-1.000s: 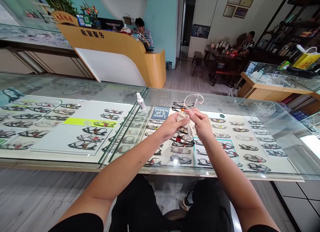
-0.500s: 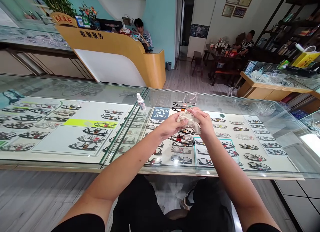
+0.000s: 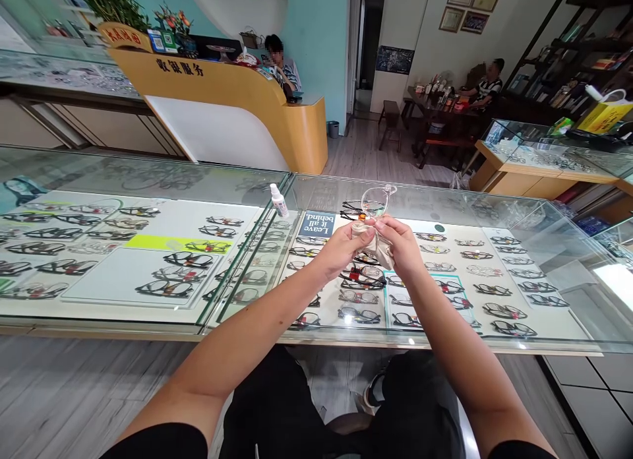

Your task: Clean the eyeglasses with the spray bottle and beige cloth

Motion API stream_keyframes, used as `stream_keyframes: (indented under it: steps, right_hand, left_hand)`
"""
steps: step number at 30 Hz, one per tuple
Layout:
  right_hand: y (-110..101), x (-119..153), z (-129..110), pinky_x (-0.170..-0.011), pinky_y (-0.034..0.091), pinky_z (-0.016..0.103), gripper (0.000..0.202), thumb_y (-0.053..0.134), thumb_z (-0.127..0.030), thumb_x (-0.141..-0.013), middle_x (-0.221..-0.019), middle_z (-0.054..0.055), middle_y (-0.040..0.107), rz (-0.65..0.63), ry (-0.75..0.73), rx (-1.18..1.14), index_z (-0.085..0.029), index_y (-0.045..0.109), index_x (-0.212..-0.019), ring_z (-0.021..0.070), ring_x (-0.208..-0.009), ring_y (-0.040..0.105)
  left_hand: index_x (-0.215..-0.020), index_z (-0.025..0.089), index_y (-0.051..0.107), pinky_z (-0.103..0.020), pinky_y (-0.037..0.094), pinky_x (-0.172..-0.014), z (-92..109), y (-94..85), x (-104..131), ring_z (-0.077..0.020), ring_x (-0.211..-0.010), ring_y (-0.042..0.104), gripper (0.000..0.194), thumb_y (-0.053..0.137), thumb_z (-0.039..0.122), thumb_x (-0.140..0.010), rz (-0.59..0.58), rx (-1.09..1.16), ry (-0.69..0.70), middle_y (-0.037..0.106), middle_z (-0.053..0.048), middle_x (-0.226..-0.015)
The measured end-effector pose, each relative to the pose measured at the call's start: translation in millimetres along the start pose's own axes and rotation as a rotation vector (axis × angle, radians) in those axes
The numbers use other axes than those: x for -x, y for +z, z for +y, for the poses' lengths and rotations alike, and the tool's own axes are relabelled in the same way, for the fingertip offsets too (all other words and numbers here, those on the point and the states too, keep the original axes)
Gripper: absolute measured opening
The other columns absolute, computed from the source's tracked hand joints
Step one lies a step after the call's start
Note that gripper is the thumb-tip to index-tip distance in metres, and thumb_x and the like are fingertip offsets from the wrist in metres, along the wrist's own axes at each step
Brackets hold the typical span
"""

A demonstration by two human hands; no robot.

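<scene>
Over the glass counter, my left hand [image 3: 346, 246] and my right hand [image 3: 400, 243] are close together, almost touching. A crumpled beige cloth [image 3: 380, 249] is pinched between the fingers of both. Clear-framed eyeglasses [image 3: 374, 203] stick up past the fingertips, one rounded lens rim showing. Their other part is hidden by the cloth and fingers. Which hand bears the eyeglasses is hard to see. To the left, a white spray bottle [image 3: 279, 201] stands upright on the counter.
Below the hands, a glass display case [image 3: 568, 337] holds rows of eyeglasses and a dark blue card [image 3: 317, 224]. Another case [image 3: 123, 320] adjoins it on the left. Beyond stand a curved wooden cashier desk [image 3: 306, 136] with a person behind it, and a dark table where another person sits.
The clear eyeglasses have turned and now show more above the fingers. Both hands have shifted their grip on the cloth, which bunches lower. The spray bottle has stayed put.
</scene>
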State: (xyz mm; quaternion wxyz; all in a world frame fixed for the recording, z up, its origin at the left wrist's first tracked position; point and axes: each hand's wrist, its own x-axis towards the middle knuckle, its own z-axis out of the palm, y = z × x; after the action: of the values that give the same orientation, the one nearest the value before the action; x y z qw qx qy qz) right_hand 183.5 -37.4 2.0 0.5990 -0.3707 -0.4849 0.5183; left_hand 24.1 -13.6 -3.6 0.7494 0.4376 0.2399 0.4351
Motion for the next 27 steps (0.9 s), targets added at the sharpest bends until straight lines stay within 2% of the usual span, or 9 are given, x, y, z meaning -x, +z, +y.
stream_keyframes:
  steps: [3, 6, 10, 13, 17, 20, 24, 27]
  right_hand:
    - [-1.5, 1.7, -3.8, -0.088, 0.05, 0.034, 0.024, 0.086, -0.05, -0.084, -0.096, 0.001, 0.061, 0.019, -0.039, 0.017, -0.026, 0.083, -0.079, 0.0196, -0.092, 0.06]
    - [-2.4, 3.6, -10.9, -0.089, 0.05, 0.036, 0.023, 0.086, -0.051, -0.083, -0.094, 0.002, 0.062, 0.037, -0.073, 0.055, -0.028, 0.087, -0.082, 0.0212, -0.094, 0.06]
    - [-4.0, 5.2, -18.7, -0.084, 0.05, 0.038, 0.029, 0.085, -0.058, -0.082, -0.095, 0.003, 0.065, 0.033, -0.057, 0.093, -0.028, 0.087, -0.082, 0.0221, -0.09, 0.059]
    - [-7.0, 4.5, -19.1, -0.081, 0.05, 0.039, 0.033, 0.087, -0.06, -0.08, -0.097, 0.004, 0.068, 0.068, -0.037, 0.056, -0.027, 0.085, -0.082, 0.0221, -0.086, 0.06]
    - [-13.9, 1.8, -19.5, -0.078, 0.05, 0.038, 0.032, 0.086, -0.059, -0.08, -0.091, 0.004, 0.071, 0.211, -0.061, -0.004, -0.027, 0.083, -0.083, 0.021, -0.081, 0.06]
    - [-18.9, 0.6, -25.2, -0.08, 0.051, 0.036, 0.028, 0.086, -0.055, -0.081, -0.094, 0.004, 0.074, 0.31, -0.128, -0.049, -0.027, 0.082, -0.084, 0.0187, -0.08, 0.059]
    - [-22.9, 1.0, -34.7, -0.085, 0.053, 0.037, 0.026, 0.086, -0.052, -0.082, -0.103, 0.005, 0.078, 0.392, -0.172, -0.083, -0.026, 0.081, -0.084, 0.0183, -0.085, 0.062]
    - [-23.1, 2.6, -38.0, -0.085, 0.052, 0.037, 0.025, 0.083, -0.052, -0.084, -0.102, 0.005, 0.078, 0.385, -0.146, -0.063, -0.026, 0.081, -0.086, 0.0192, -0.087, 0.064]
  left_hand:
    - [-0.109, 0.015, 0.081, -0.025, 0.05, -0.079, 4.2, -0.2, 1.7, -0.0118, -0.081, 0.065, 0.056, 0.101, 0.052, -0.072, -0.029, 0.007, -0.033, 0.074, -0.002, -0.089]
    - [-0.101, 0.013, 0.081, -0.026, 0.051, -0.078, 10.9, -5.0, 4.1, -0.0124, -0.081, 0.064, 0.048, 0.095, 0.055, -0.081, -0.129, 0.0, -0.12, 0.074, -0.005, -0.09]
    - [-0.096, 0.013, 0.08, -0.03, 0.055, -0.083, 20.4, -15.9, 6.4, -0.0155, -0.087, 0.067, 0.038, 0.094, 0.047, -0.085, -0.305, -0.043, -0.269, 0.075, -0.008, -0.094]
    - [-0.099, 0.015, 0.081, -0.031, 0.055, -0.086, 23.3, -22.1, 6.0, -0.0167, -0.092, 0.069, 0.036, 0.094, 0.046, -0.085, -0.345, -0.078, -0.266, 0.077, -0.01, -0.1]
    - [-0.109, 0.014, 0.081, -0.031, 0.056, -0.081, 22.7, -25.3, 3.5, -0.0184, -0.092, 0.072, 0.036, 0.089, 0.045, -0.09, -0.291, -0.068, -0.246, 0.078, -0.013, -0.107]
    - [-0.114, 0.014, 0.079, -0.031, 0.057, -0.079, 23.3, -25.0, 1.9, -0.019, -0.092, 0.074, 0.035, 0.088, 0.04, -0.092, -0.176, -0.018, -0.201, 0.078, -0.015, -0.11]
    - [-0.115, 0.015, 0.079, -0.034, 0.06, -0.095, 26.3, -20.6, 0.3, -0.0188, -0.103, 0.074, 0.034, 0.093, 0.022, -0.084, -0.014, 0.065, -0.079, 0.079, -0.012, -0.118]
    - [-0.117, 0.017, 0.079, -0.038, 0.057, -0.109, 25.2, -13.5, 0.7, -0.0221, -0.115, 0.073, 0.043, 0.097, 0.025, -0.078, 0.076, 0.031, 0.051, 0.079, -0.01, -0.124]
